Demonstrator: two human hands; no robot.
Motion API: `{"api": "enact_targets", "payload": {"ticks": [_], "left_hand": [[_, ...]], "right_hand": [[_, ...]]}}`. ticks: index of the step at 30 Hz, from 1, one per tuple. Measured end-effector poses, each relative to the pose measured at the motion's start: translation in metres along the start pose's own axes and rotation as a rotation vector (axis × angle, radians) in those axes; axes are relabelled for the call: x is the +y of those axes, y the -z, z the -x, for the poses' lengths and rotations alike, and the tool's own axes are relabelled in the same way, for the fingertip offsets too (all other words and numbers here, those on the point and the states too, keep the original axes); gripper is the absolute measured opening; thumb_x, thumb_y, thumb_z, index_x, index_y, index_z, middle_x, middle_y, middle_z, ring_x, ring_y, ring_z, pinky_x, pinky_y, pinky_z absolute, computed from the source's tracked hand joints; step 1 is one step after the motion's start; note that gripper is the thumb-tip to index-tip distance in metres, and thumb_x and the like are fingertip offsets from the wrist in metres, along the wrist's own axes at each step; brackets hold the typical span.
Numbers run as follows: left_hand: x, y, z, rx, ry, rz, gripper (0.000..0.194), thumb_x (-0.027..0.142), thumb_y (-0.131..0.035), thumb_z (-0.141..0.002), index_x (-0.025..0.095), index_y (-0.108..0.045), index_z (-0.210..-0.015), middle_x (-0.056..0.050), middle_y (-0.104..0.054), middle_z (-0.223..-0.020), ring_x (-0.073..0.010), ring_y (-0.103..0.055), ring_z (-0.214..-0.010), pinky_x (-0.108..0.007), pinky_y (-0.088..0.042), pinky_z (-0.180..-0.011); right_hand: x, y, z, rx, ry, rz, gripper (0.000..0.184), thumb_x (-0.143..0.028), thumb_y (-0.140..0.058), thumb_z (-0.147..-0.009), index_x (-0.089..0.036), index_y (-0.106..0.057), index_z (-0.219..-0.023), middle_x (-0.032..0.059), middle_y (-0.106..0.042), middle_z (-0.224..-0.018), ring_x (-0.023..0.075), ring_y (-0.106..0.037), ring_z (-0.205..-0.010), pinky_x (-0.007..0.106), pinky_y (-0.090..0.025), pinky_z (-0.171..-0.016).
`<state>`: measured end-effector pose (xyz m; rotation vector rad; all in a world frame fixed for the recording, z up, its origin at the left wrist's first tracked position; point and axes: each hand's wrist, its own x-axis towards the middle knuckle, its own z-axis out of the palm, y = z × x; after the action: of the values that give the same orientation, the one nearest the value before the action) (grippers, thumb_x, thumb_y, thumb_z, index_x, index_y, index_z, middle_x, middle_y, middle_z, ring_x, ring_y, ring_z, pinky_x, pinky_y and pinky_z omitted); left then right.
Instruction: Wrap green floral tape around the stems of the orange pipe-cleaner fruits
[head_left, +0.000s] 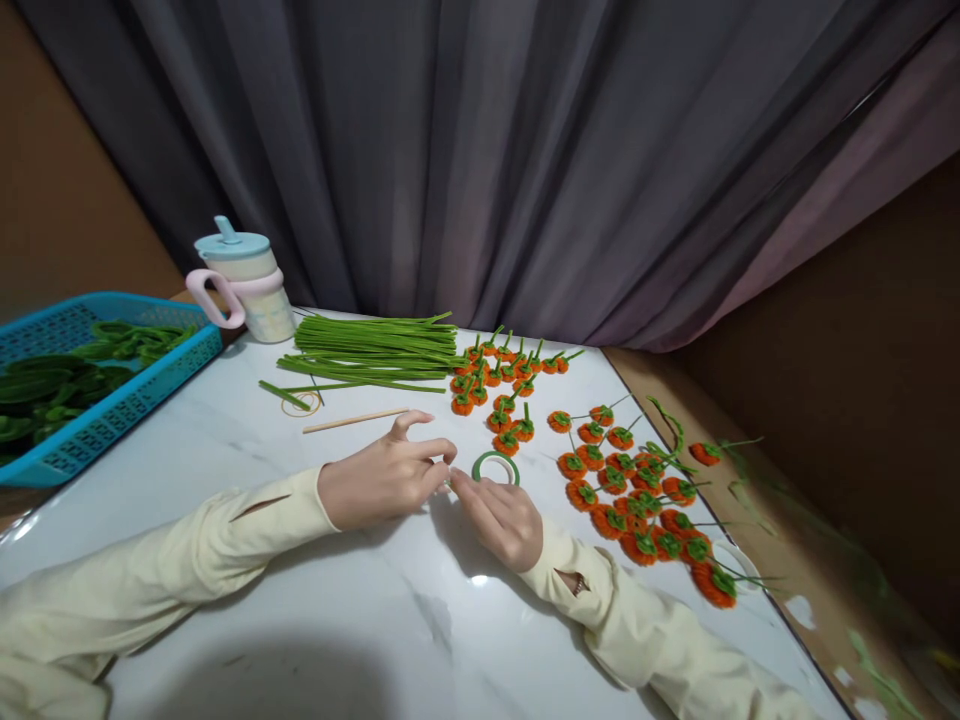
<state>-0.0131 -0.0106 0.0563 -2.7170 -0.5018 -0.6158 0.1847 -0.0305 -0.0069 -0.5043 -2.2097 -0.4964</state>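
Observation:
My left hand (386, 480) and my right hand (506, 520) meet at the fingertips above the white table. Both are closed in a pinch, and a tiny pale bit shows between the fingertips, too small to name. Just beyond my right hand lies a roll of green tape (478, 466), partly covered by the fingers. A thin wooden stick (352, 421) rests past my left hand. Farther back is a bundle of green pipe cleaners (375, 348). Orange fuzzy persimmons (507, 441) with upright green stems stand right of the bundle.
More orange persimmons (613, 480) with thin wire stems spread toward the table's right edge. A blue basket (112, 410) of green fuzzy leaves (45, 390) is at left. A lidded cup (268, 312) with a pink handle stands at the back, before a grey curtain (420, 150).

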Motion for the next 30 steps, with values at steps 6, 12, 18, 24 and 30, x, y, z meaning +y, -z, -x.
{"api": "enact_targets", "payload": {"ticks": [6,12,18,24,30], "left_hand": [[-0.002,-0.003,0.001,-0.097,0.066,0.078,0.022,0.013,-0.038,-0.093,0.013,-0.052,-0.075,-0.006,-0.065,-0.076,-0.0140,-0.059,-0.074,-0.043,-0.019,-0.099],[0.000,-0.005,0.000,-0.067,0.065,-0.013,0.023,0.015,-0.038,-0.095,0.014,-0.052,-0.077,-0.004,-0.065,-0.074,-0.0133,-0.058,-0.074,-0.040,-0.020,-0.099],[0.002,-0.004,0.001,-0.072,0.074,0.079,0.022,0.003,-0.036,-0.089,0.013,-0.051,-0.076,-0.006,-0.065,-0.080,-0.0145,-0.059,-0.078,-0.041,-0.018,-0.099],[0.004,0.004,-0.004,-0.278,0.414,0.576,0.021,0.014,-0.035,-0.093,0.016,-0.047,-0.076,0.004,-0.064,-0.067,-0.0115,-0.060,-0.073,-0.041,-0.014,-0.098],[0.003,0.000,-0.003,-0.276,0.439,0.526,0.017,0.024,-0.040,-0.093,0.016,-0.048,-0.080,0.005,-0.064,-0.067,-0.0117,-0.060,-0.068,-0.042,-0.015,-0.099]], "right_hand": [[0.002,-0.003,0.001,0.023,0.011,-0.008,0.029,0.002,-0.041,-0.084,0.004,-0.050,-0.112,0.0165,-0.068,-0.080,0.0168,-0.061,-0.063,0.026,-0.045,-0.046],[0.003,-0.006,0.001,0.024,-0.059,-0.045,0.026,0.000,-0.043,-0.086,-0.002,-0.050,-0.112,0.0094,-0.067,-0.073,0.0122,-0.055,-0.054,0.024,-0.039,-0.044],[0.005,-0.002,-0.002,-0.035,-0.004,0.014,0.028,0.000,-0.046,-0.084,0.001,-0.050,-0.112,0.0141,-0.069,-0.081,0.0146,-0.059,-0.058,0.026,-0.039,-0.042],[0.008,0.004,-0.001,-0.046,0.091,0.033,0.031,-0.001,-0.044,-0.083,0.004,-0.049,-0.113,0.0199,-0.068,-0.088,0.0187,-0.062,-0.065,0.028,-0.046,-0.046],[0.006,-0.002,0.002,-0.017,0.050,-0.013,0.030,0.000,-0.040,-0.084,0.005,-0.049,-0.112,0.0166,-0.067,-0.078,0.0174,-0.061,-0.062,0.027,-0.046,-0.046]]}}
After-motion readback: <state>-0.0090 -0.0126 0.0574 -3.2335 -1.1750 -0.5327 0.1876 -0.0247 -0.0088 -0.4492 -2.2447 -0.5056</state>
